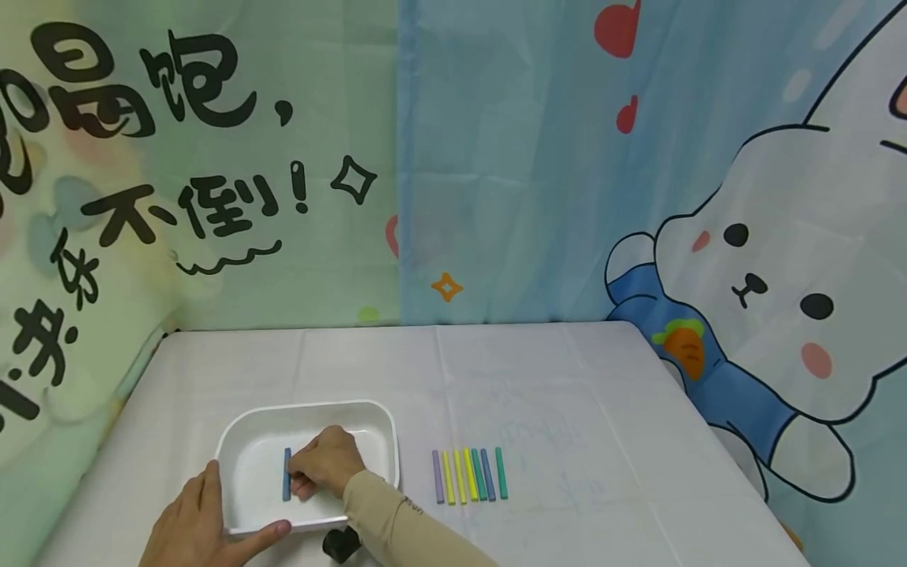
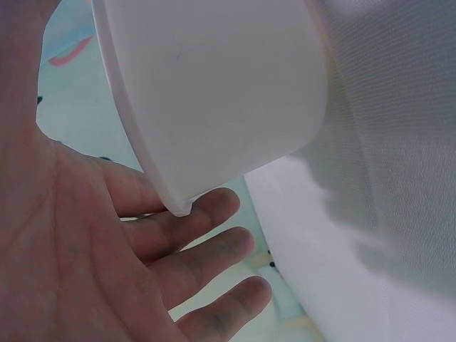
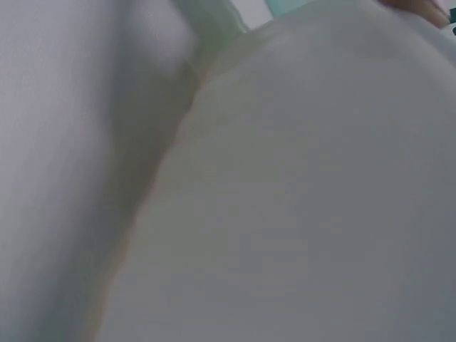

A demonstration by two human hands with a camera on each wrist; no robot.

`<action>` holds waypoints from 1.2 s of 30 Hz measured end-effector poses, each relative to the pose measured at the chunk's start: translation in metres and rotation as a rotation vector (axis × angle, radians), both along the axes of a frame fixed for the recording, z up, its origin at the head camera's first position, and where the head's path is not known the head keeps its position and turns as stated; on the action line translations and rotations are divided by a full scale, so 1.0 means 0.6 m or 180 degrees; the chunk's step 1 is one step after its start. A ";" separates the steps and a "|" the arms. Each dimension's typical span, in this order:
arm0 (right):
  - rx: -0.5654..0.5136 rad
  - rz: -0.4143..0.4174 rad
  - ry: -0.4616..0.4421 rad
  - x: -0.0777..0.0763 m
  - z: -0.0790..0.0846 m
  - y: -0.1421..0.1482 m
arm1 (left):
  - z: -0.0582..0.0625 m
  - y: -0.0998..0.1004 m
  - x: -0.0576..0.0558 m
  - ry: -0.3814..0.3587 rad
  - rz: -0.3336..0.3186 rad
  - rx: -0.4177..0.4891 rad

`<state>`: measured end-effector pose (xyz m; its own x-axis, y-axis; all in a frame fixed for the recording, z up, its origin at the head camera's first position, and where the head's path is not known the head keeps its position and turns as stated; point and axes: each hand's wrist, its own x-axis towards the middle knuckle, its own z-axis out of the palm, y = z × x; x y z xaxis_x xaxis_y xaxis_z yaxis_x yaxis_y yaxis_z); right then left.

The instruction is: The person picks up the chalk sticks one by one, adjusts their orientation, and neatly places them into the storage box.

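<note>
A white tray (image 1: 383,441) stands on the table, with a thin blue stick (image 1: 286,484) inside it. My right hand (image 1: 327,461) reaches in over the tray's right side, its curled fingertips pinching the blue stick by its right edge. Part of the grip is hidden behind the knuckles. My left hand (image 1: 194,520) lies along the tray's left front corner, thumb at the front rim and fingers extended up the left side. In the left wrist view its straight fingers (image 2: 203,263) touch the tray's rim. Mostly the tray's outer wall (image 3: 285,192) fills the right wrist view.
Right of the tray, several thin sticks (image 1: 471,476) lie side by side in a row, in purple, yellow, green and blue. A small black object (image 1: 342,543) is by the right wrist. White cloth (image 1: 602,441) covers the table; a printed curtain (image 1: 496,157) hangs behind.
</note>
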<state>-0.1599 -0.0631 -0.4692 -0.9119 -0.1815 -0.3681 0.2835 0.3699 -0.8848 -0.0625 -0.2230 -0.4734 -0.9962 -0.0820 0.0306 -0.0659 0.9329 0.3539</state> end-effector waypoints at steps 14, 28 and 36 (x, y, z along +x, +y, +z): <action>0.0178 0.0350 0.0130 0.002 0.008 0.029 | -0.008 0.003 0.003 0.0119 0.0057 -0.0087; -0.0078 0.0524 0.0254 0.009 0.036 0.074 | -0.002 0.004 0.003 0.0168 0.0060 -0.0052; -0.0337 0.0605 0.0225 0.004 0.054 0.104 | -0.004 0.005 0.003 0.0188 0.0103 -0.0045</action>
